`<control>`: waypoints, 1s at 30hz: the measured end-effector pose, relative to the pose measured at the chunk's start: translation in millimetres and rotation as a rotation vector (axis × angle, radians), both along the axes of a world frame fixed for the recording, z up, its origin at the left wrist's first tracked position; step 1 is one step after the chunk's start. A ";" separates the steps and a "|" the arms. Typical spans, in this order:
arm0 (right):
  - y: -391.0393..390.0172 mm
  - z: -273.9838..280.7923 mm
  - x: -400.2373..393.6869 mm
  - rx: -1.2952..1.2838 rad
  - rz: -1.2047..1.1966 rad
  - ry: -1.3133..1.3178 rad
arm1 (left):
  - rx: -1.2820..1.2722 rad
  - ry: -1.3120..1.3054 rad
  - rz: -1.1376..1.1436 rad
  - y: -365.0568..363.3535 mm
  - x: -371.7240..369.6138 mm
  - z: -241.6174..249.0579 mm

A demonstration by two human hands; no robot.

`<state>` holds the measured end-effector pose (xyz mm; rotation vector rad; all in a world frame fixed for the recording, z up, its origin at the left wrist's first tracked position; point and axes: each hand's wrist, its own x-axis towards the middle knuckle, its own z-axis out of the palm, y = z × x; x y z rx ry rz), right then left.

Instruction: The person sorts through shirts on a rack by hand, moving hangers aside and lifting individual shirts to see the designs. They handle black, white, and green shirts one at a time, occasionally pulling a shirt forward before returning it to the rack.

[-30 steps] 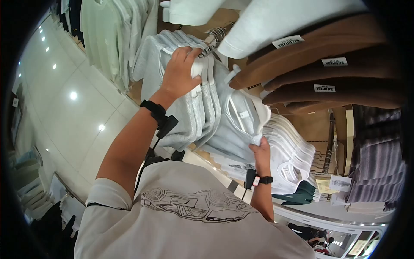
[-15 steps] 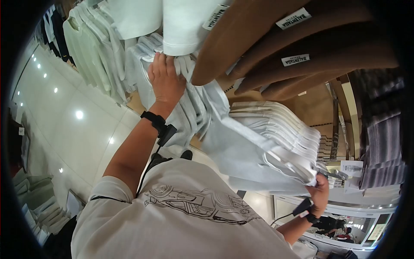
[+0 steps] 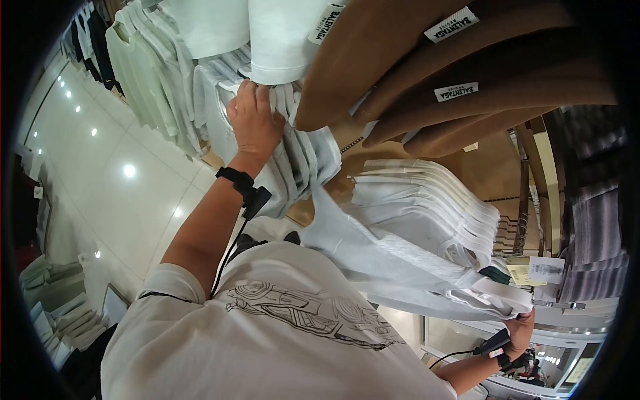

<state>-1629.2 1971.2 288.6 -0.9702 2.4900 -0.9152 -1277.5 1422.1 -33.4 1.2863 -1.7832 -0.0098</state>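
Observation:
My right hand (image 3: 521, 333) grips the collar end of a pale grey shirt (image 3: 400, 260) at the lower right. The shirt stretches leftward from that hand, its body hanging loose below the rack. Up at the left, my left hand (image 3: 255, 120) curls its fingers over the top of a row of hanging white shirts (image 3: 293, 157). Its fingertips are partly lost among the fabric, just under a white hem. Another packed row of white shirts (image 3: 427, 193) hangs between the two hands, behind the pale grey one.
Brown garments (image 3: 400, 73) with white labels overhang the upper right. Pale green tops (image 3: 140, 73) hang at the upper left, above a shiny tiled floor (image 3: 127, 200). Grey striped fabric (image 3: 597, 233) is at the right, beside white paper tags (image 3: 546, 269).
My right hand has moved right and down, pulling the pale grey shirt away from the left row. A gap now shows between the two white rows. My left hand stays at its row.

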 end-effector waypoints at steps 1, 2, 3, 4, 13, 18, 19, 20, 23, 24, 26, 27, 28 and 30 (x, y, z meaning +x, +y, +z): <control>-2.0 -7.9 -0.4 0.000 -0.001 0.002 | 0.038 0.003 -0.009 -0.4 -1.0 1.1; -4.1 -25.2 -2.3 -0.028 0.021 0.065 | 0.041 0.004 -0.012 -0.1 -1.9 2.8; -4.7 -43.2 -4.7 -0.051 0.042 0.125 | 0.039 0.011 -0.019 2.7 -2.0 4.3; -8.5 -68.3 -12.1 -0.020 0.099 0.157 | 0.034 0.016 -0.024 4.4 -1.6 4.8; -148.4 -163.9 52.1 0.018 0.252 -0.072 | 0.076 0.028 -0.022 8.8 -2.3 5.9; -198.7 -185.8 90.2 0.126 0.214 -0.145 | 0.063 -0.013 -0.037 9.4 6.5 6.8; -204.9 -189.0 93.7 0.149 0.171 -0.169 | 0.030 -0.034 -0.045 7.4 7.7 5.1; -207.8 -194.1 95.3 0.149 0.179 -0.166 | -0.013 -0.039 -0.031 6.8 8.6 3.2; -210.3 -203.3 93.5 0.108 0.159 -0.171 | 0.013 -0.069 -0.053 6.6 11.4 8.0; -210.0 -202.5 94.5 0.113 0.171 -0.109 | 0.013 -0.069 -0.049 5.9 11.2 6.6; -208.6 -199.3 99.3 0.117 0.186 -0.042 | -0.008 -0.073 -0.041 3.1 11.5 2.0; -208.5 -196.5 100.8 0.112 0.171 -0.019 | -0.008 -0.070 -0.036 2.0 11.9 2.6; -208.1 -194.9 102.1 0.109 0.154 0.004 | -0.009 -0.061 -0.042 2.9 12.5 3.1; -208.8 -200.6 104.7 0.080 0.180 0.022 | -0.007 -0.053 -0.049 6.2 10.0 4.0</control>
